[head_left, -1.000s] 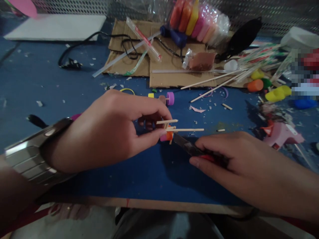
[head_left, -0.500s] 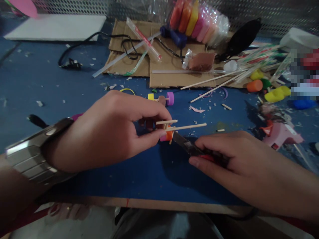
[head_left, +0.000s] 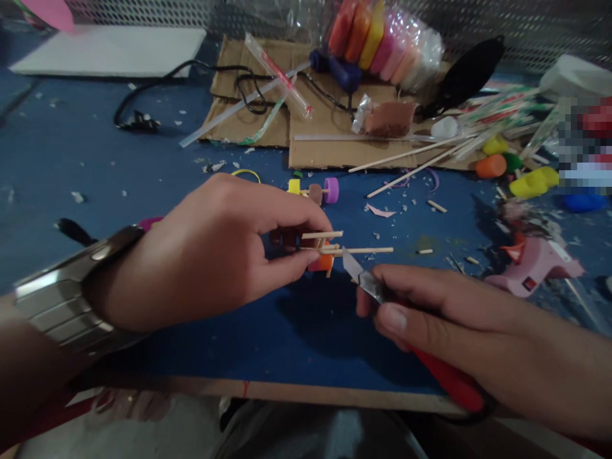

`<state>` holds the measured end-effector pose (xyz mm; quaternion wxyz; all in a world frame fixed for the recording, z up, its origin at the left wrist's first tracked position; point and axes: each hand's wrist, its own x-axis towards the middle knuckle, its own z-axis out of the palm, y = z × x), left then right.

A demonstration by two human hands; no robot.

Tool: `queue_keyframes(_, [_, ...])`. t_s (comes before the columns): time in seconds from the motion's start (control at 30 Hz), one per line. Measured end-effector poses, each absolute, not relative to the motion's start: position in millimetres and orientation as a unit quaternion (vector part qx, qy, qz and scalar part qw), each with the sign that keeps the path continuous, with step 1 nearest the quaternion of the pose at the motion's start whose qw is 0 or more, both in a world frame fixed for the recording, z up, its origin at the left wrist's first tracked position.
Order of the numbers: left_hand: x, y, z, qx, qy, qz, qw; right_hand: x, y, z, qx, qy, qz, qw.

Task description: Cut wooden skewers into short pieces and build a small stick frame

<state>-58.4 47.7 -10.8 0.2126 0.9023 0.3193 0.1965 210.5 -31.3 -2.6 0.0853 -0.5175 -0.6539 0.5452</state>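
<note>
My left hand [head_left: 215, 248] pinches a small model of thin wooden sticks [head_left: 356, 250] stuck into orange and pink clay pieces [head_left: 321, 262], held just over the blue table [head_left: 86, 172]. A metal watch sits on that wrist. My right hand [head_left: 430, 306] grips a red-handled utility knife [head_left: 444, 376]. Its blade tip [head_left: 351, 264] touches the longer stick just right of the clay. A shorter stick [head_left: 322, 235] pokes out above it.
A second stick-and-clay piece [head_left: 318, 190] lies behind my hands. Cardboard sheets [head_left: 325, 127] hold cables, glue sticks and a bag of coloured clay [head_left: 382, 44]. A pink glue gun [head_left: 535, 261] lies at right. Loose skewers and clay lumps [head_left: 507, 166] crowd the far right.
My right hand rolled over, showing the knife's red handle, and the blade lifted from under the model to the long stick. The long stick dropped back level.
</note>
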Motion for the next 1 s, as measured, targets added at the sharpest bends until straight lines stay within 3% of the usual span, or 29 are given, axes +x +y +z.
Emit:
queue_keyframes(0.33, [-58,47,-10,0.901,0.322,0.197,0.212,208,-37,-6,-0.514,-0.513,0.684,0.071])
queue_keyframes(0.53, [-57,45,-11,0.906,0.316,0.200,0.198,196,-31,-9,-0.466,-0.580,0.659,0.109])
queue_keyframes(1.0, [-58,44,-12,0.904,0.311,0.199,0.217,191,-25,-13,-0.469,-0.606,0.638,0.079])
